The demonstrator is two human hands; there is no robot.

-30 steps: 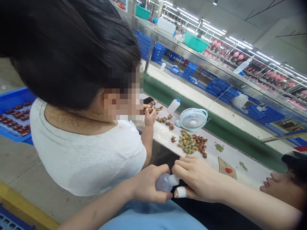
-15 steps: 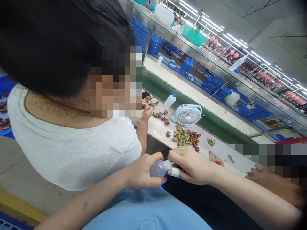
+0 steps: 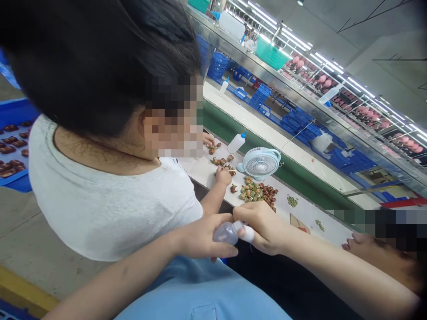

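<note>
My left hand (image 3: 203,235) wraps round a small translucent bottle (image 3: 226,234) with a purplish tint, held tilted in front of my blue clothing. At the bottle's neck, my right hand (image 3: 262,226) has its fingers curled closed. A white wrap (image 3: 247,234) covers one of its fingertips. Whatever those fingers pinch is hidden, and I cannot tell if a cap is on the bottle. Both hands are above my lap, just short of the workbench (image 3: 196,171).
A co-worker in a white shirt (image 3: 116,213) sits at left, one hand (image 3: 224,175) among small brown figures. On the bench are a pile of green and brown pieces (image 3: 255,191), a fan (image 3: 262,162) and a squeeze bottle (image 3: 236,143). Another person (image 3: 373,255) is at right.
My right fingers have shifted at the bottle's neck, and the white top seen before no longer shows clearly. The co-worker's hand has moved down and right along the bench.
</note>
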